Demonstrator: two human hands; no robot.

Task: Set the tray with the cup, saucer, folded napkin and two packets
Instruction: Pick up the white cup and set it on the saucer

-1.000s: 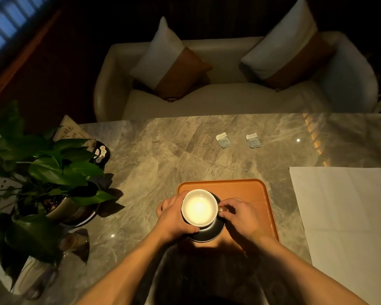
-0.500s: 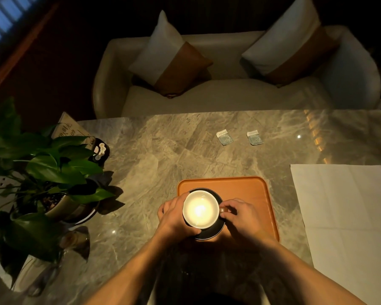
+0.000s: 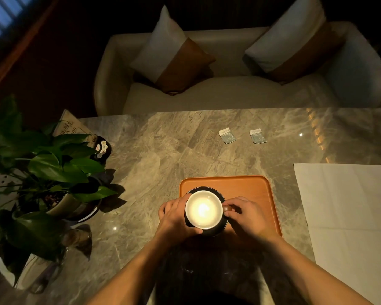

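**Cup and saucer on the tray, both hands at the cup**

Two bare forearms reach in from 6 o'clock over a grey marble surface (image 3: 154, 155). The left hand (image 3: 174, 219) wraps the left side of a white cup (image 3: 204, 209), its fingers closed around the wall. The right hand (image 3: 249, 214) sits at the cup's 3 o'clock side, thumb and fingers (image 3: 233, 203) pinched on the small brown handle (image 3: 227, 208). The cup stands upright on a dark saucer (image 3: 220, 230), brightly lit inside, and the saucer rests in the near-left part of an orange tray (image 3: 246, 188), whose right and far parts lie bare.

At 3 o'clock from the tray, apart from it, a large white napkin (image 3: 350, 212) lies spread flat on the surface and runs out of view at the right edge. At 9 o'clock, a leafy potted plant (image 3: 53, 170) stands at the left edge of the surface, with a printed card (image 3: 72, 127) and a small dark round object behind it.

Farther off, toward 12 o'clock and well apart from the tray, two small pale packets lie side by side without touching: the left packet (image 3: 227, 135) and the right packet (image 3: 257, 136). Beyond the far edge of the surface stands a cream sofa (image 3: 229, 93) with two white-and-brown cushions, one (image 3: 172, 56) at its left and one (image 3: 295, 40) at its right.
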